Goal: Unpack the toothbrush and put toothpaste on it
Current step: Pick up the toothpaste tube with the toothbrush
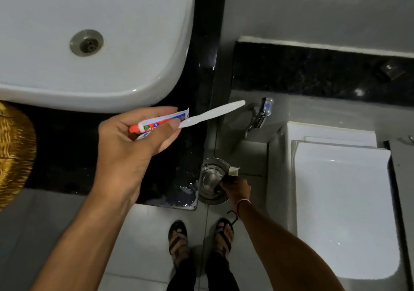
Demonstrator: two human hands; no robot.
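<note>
Left hand (134, 138) gripping toothpaste tube (160, 122) and white toothbrush (212, 114); right hand (237, 189) closed on wrapper (233, 171) over steel bin (211, 181)

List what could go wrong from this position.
1. The left hand pinches both the toothpaste tube and the toothbrush; either might slip onto the floor.
2. The right hand holds a wrapper scrap at the bin; it could miss.
</note>
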